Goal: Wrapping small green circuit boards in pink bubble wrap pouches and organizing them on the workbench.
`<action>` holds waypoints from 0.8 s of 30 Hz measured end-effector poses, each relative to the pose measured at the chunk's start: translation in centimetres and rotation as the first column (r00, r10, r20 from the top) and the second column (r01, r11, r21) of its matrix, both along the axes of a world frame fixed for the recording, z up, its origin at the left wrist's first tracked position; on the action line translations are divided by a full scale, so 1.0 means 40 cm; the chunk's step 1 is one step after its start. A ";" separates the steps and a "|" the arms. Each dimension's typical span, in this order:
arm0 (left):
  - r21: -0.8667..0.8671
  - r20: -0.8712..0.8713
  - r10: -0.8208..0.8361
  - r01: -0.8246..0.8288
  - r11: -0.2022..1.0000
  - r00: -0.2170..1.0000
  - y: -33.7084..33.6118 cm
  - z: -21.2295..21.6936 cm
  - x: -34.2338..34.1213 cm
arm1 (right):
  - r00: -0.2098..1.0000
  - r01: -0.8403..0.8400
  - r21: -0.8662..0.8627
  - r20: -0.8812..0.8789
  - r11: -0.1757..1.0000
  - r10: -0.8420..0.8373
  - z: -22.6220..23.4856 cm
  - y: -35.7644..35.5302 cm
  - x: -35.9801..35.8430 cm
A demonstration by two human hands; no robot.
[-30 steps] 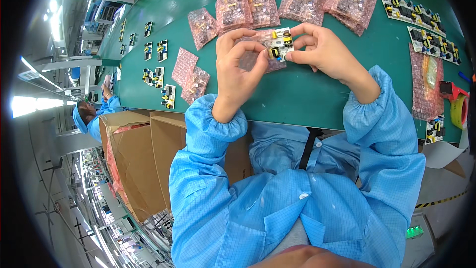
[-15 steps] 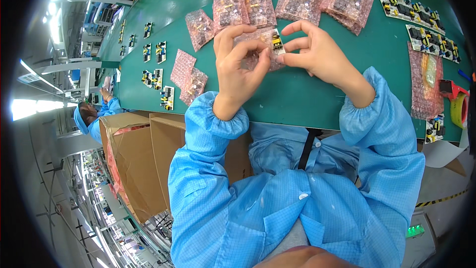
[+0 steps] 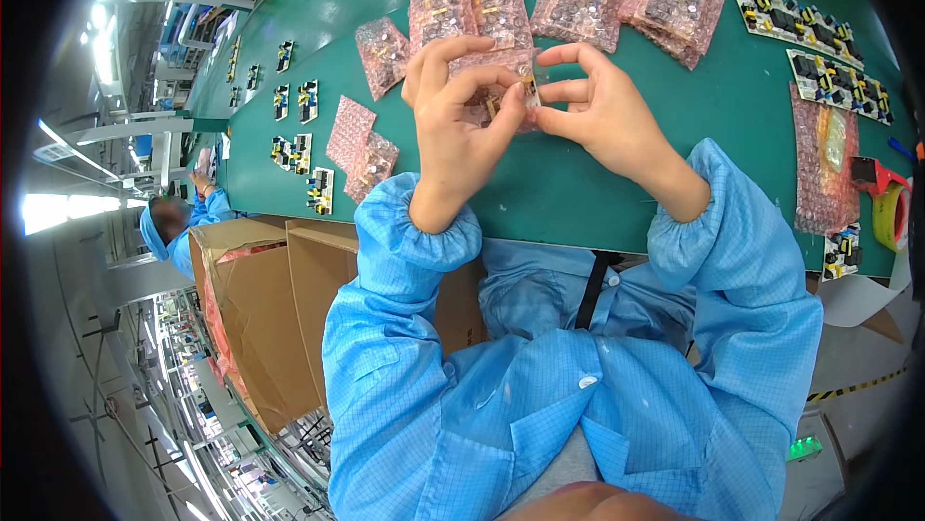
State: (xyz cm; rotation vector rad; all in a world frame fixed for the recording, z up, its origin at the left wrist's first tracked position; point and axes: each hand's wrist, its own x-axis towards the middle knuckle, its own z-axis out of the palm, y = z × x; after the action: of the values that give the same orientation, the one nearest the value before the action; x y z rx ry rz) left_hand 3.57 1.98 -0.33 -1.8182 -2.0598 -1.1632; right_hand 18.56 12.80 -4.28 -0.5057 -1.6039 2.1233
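Over the green table (image 3: 568, 193), a pink bubble-wrap bag (image 3: 501, 60) is between my two hands. My left hand (image 3: 458, 121) is closed round it, thumb and fingers pinching its side. A circuit board (image 3: 529, 85) with yellow and black parts lies mostly within the bag, its end showing at the right-hand opening. My right hand (image 3: 602, 116) is at that opening, fingers curled and thumb below, gripping the bag's edge. Part of the board is hidden by my fingers and the wrap. Beyond my hands lie several bagged boards (image 3: 583, 5).
Bare circuit boards (image 3: 321, 190) lie to the left, with longer board panels (image 3: 838, 87) at right. Flat bubble bags (image 3: 824, 169) lie near a tape dispenser (image 3: 886, 198). A cardboard box (image 3: 246, 319) stands against the table's near left side. Co-workers (image 3: 173, 227) sit farther left.
The board has slid left, deeper into the bag, and less of its end shows. My right hand has shifted slightly left with it. My left hand still holds the bag.
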 end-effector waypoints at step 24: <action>-0.054 0.997 0.039 0.217 0.975 0.072 -0.023 0.014 -0.015 | 0.993 -0.109 -0.037 0.028 0.993 0.110 0.004 0.059 0.008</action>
State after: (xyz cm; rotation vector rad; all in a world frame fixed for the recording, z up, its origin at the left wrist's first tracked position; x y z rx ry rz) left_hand 2.97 1.06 0.23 -1.0869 -2.6440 -3.0327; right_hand 18.87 15.15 -4.13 -0.4731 -1.6480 2.2385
